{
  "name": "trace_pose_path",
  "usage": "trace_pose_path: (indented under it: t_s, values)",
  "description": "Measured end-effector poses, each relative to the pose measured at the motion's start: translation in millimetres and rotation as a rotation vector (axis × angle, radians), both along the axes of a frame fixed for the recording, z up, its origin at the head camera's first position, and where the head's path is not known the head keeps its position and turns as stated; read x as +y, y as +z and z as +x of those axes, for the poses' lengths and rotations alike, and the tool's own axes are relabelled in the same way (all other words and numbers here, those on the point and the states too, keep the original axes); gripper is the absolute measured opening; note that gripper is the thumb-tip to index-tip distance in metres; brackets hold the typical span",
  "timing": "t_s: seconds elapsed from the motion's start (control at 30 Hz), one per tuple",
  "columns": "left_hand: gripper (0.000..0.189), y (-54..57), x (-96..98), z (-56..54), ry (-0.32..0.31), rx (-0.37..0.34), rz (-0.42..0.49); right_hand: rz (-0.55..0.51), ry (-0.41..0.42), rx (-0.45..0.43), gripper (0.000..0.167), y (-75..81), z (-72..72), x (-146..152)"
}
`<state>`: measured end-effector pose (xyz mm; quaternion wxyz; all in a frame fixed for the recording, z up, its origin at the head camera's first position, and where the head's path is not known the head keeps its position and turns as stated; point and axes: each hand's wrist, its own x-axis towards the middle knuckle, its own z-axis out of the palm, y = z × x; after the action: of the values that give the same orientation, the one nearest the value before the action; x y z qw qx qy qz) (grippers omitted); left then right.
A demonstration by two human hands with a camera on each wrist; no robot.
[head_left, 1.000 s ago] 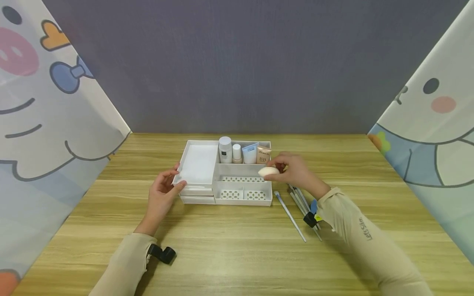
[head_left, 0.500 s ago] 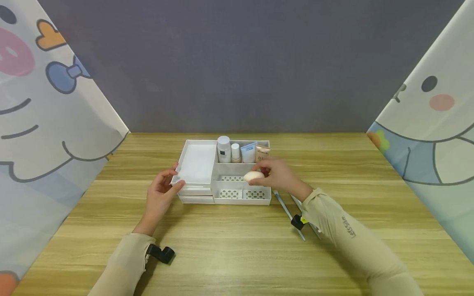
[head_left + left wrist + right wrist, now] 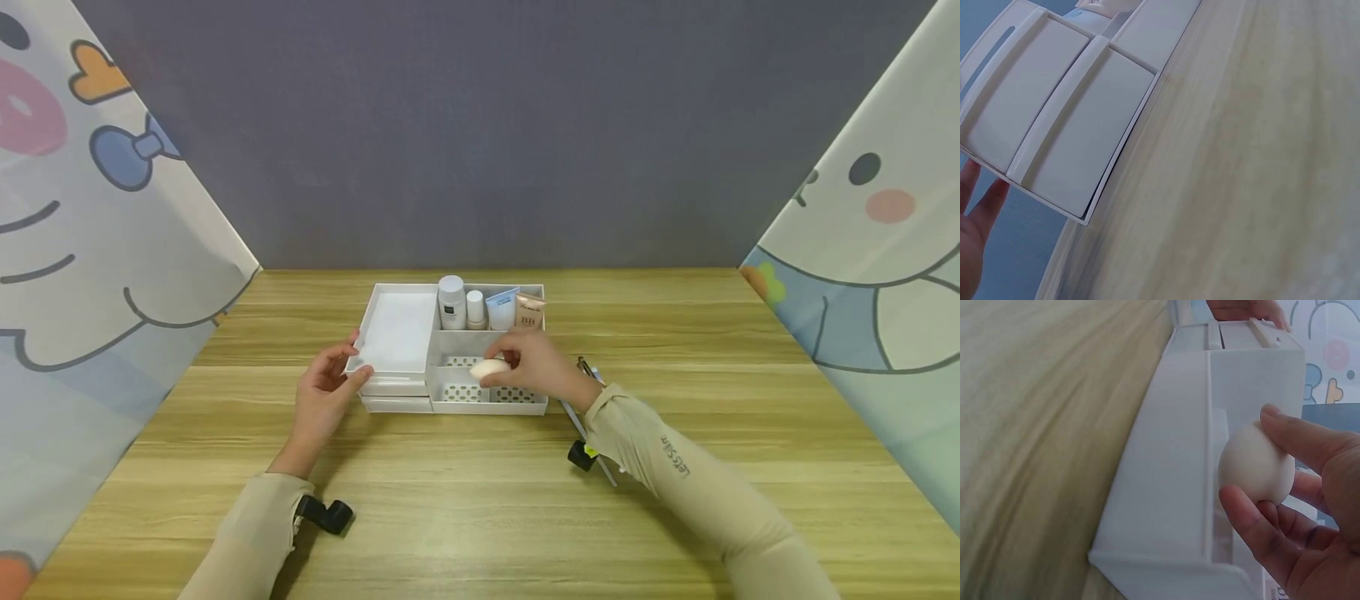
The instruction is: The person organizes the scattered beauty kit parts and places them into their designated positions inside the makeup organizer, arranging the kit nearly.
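Note:
A pale cream makeup sponge (image 3: 489, 369) is pinched between the thumb and fingertips of my right hand (image 3: 531, 365). It is held over the front compartments of a white makeup organizer (image 3: 429, 392), and the right wrist view shows the rounded sponge (image 3: 1255, 464) above the organizer's front wall. My left hand (image 3: 324, 396) rests against the organizer's left side, thumb at the front corner and fingers along the edge. In the left wrist view, fingers (image 3: 988, 209) touch the side beside two drawers (image 3: 1088, 134).
In the organizer's back row stand a white bottle (image 3: 452, 304), a smaller white-capped bottle (image 3: 476, 311), a blue tube (image 3: 502, 309) and a beige tube (image 3: 530, 312). Makeup brushes (image 3: 573, 419) lie on the wooden table (image 3: 450, 508) to the right, partly hidden by my right forearm.
My right hand has moved left and slightly toward me with the sponge, from the organizer's right edge to above its middle. The left hand stays at the organizer's side.

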<state>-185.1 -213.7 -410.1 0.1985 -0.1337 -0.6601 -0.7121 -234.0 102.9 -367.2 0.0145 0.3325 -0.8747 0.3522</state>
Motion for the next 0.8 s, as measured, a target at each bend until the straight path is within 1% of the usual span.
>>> trace_pose_path:
  t_s: [0.13, 0.23, 0.4, 0.57, 0.7, 0.8]
  values:
    - [0.027, 0.2, 0.0, 0.2, 0.005, -0.009, -0.009, 0.011, -0.002, -0.006, 0.032, -2.6, 0.8, -6.2]
    - [0.027, 0.2, -0.5, 0.4, 0.013, -0.017, -0.023, 0.014, 0.012, -0.021, 0.032, -4.8, 1.5, -10.8]
    - [0.028, 0.6, -1.5, 0.5, 0.024, -0.033, -0.036, 0.046, 0.002, -0.004, 0.031, -8.5, 3.2, -20.1]
    - [0.027, 0.6, -1.5, 0.4, 0.018, -0.014, -0.033, 0.086, -0.012, -0.021, 0.030, -9.7, 6.3, -30.8]
    - [0.026, 0.2, -1.3, 0.1, 0.009, 0.003, -0.018, 0.151, -0.019, 0.005, 0.030, -10.6, 7.9, -37.8]
    - [0.026, 0.5, -0.9, -0.1, 0.009, 0.002, -0.023, 0.185, -0.023, 0.024, 0.030, -10.8, 8.6, -40.3]
